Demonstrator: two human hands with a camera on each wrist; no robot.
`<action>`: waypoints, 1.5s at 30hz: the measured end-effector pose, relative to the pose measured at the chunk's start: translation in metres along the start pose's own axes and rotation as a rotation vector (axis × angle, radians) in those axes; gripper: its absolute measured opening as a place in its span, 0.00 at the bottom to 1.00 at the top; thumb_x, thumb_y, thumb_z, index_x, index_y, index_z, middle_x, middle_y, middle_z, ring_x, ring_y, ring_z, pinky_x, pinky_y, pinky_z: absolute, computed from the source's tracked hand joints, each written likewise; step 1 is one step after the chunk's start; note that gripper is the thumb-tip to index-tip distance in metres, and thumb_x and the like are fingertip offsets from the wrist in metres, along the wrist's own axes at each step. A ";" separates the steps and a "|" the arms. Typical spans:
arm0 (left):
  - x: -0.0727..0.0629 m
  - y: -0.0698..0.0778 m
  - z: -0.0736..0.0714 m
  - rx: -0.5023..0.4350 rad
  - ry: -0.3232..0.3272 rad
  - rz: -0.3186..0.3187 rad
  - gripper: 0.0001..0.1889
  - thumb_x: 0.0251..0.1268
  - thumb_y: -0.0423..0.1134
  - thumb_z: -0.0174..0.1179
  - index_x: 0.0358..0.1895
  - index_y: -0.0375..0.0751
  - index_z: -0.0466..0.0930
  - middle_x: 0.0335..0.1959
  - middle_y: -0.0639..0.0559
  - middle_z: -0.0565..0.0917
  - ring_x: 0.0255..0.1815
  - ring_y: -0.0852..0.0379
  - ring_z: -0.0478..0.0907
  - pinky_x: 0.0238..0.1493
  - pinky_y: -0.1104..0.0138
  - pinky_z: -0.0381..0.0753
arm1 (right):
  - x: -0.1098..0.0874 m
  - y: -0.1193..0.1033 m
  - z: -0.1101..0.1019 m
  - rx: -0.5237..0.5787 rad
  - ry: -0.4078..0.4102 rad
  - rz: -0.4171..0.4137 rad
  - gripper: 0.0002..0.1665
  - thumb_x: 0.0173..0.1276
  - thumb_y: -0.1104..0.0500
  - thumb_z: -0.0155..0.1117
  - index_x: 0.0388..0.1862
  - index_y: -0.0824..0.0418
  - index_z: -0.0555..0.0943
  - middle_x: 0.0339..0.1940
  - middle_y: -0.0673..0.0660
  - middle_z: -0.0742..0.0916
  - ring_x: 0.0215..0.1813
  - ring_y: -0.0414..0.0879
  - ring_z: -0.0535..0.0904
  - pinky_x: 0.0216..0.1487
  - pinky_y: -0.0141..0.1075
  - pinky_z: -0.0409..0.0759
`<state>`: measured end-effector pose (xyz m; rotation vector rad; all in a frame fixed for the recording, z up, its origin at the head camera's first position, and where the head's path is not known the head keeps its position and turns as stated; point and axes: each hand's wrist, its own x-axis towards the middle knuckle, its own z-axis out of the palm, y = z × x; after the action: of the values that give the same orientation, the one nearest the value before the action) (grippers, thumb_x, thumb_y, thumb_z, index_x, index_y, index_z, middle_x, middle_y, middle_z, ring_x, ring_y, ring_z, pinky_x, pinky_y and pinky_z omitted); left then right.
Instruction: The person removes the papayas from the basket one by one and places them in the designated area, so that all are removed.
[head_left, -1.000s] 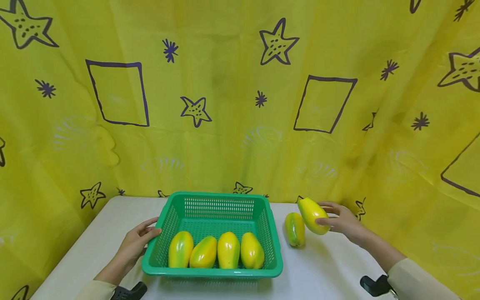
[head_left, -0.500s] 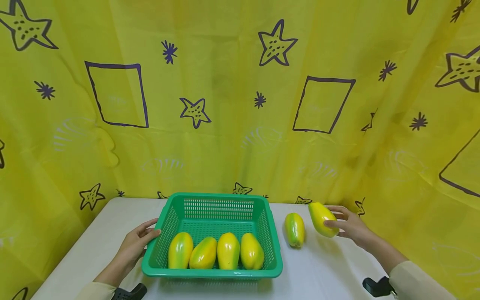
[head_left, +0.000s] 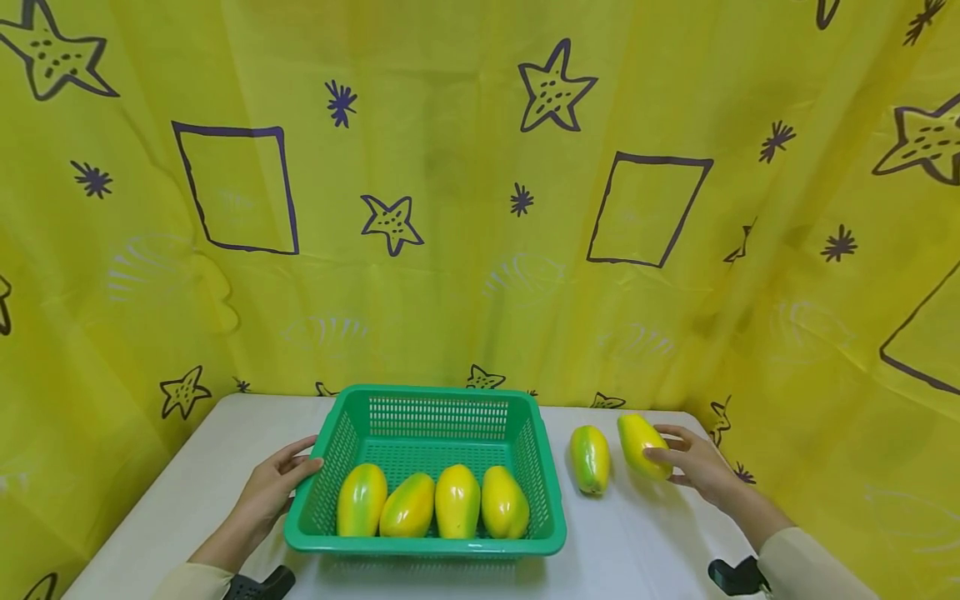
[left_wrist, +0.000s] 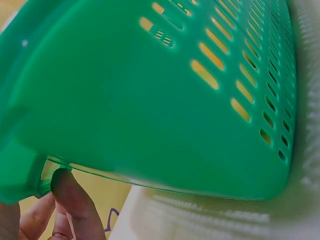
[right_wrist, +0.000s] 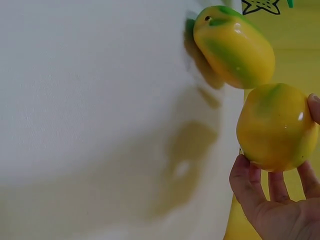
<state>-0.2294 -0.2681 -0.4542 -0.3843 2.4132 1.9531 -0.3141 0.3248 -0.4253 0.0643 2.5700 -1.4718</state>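
My left hand (head_left: 272, 485) grips the left rim of a green plastic basket (head_left: 424, 546). In the left wrist view its fingers (left_wrist: 75, 200) hook under the rim by the basket's wall (left_wrist: 100, 100). My right hand (head_left: 701, 467) holds a glossy yellow-green papaya (head_left: 639, 442) between thumb and fingers, right of the basket. In the right wrist view, that papaya (right_wrist: 275, 130) is near a second papaya (right_wrist: 235, 47). This second papaya (head_left: 589, 460) lies on the table between the basket and my right hand. Whether the held one touches the table is unclear.
Several papayas (head_left: 457, 500) stand in a row along the near side of the basket. A white cloth (head_left: 622, 550) covers the table. Behind and to both sides hangs a yellow curtain (head_left: 450, 292) with stars and outlines.
My right hand has carried its papaya to the right, away from the second papaya, and then a little lower toward the table. The left hand and the basket have stayed put.
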 end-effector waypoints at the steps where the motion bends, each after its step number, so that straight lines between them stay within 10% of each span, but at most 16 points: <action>1: 0.000 0.000 0.000 0.000 0.000 -0.001 0.35 0.70 0.45 0.60 0.74 0.35 0.59 0.58 0.34 0.76 0.41 0.59 0.82 0.42 0.61 0.86 | 0.001 0.001 0.002 0.002 0.005 0.007 0.47 0.68 0.50 0.68 0.74 0.70 0.56 0.71 0.79 0.64 0.61 0.62 0.76 0.56 0.52 0.81; 45: 0.001 -0.002 -0.001 -0.037 -0.013 -0.011 0.36 0.69 0.46 0.61 0.75 0.35 0.58 0.58 0.37 0.76 0.41 0.59 0.82 0.43 0.60 0.86 | 0.012 0.027 0.021 0.094 -0.032 0.189 0.55 0.65 0.41 0.68 0.75 0.70 0.53 0.69 0.79 0.61 0.64 0.71 0.68 0.55 0.52 0.81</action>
<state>-0.2301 -0.2696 -0.4563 -0.3833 2.3650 1.9924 -0.3193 0.3197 -0.4604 0.2851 2.3939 -1.5076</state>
